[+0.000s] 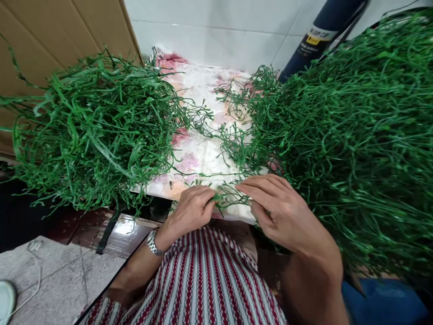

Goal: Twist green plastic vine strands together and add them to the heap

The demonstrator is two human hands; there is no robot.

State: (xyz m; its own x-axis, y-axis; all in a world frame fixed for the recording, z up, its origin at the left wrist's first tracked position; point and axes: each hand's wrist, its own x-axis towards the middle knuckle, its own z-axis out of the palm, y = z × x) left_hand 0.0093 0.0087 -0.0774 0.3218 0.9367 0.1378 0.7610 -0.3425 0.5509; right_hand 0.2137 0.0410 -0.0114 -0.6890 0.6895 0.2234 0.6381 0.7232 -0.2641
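Observation:
Near the front edge of the cloth-covered table (203, 155), my left hand (194, 205) has its thumb and fingers pressed together on green plastic stems (221, 197). Just right of it, my right hand (280, 210) has fingertips and thumb close to the ends of the same stems; whether it grips one is too small to tell. A large heap of green strands (94, 131) lies to the left. A bigger pile of thin branching green stems (358, 135) fills the right side, and some loose stems stretch between the two piles.
A dark blue cylinder (309, 47) leans at the back right by the tiled wall (216, 38). Brown cardboard (67, 27) stands behind the left heap. A blue object (382, 302) sits low at the right, and a cable (39, 280) lies on the floor at the left.

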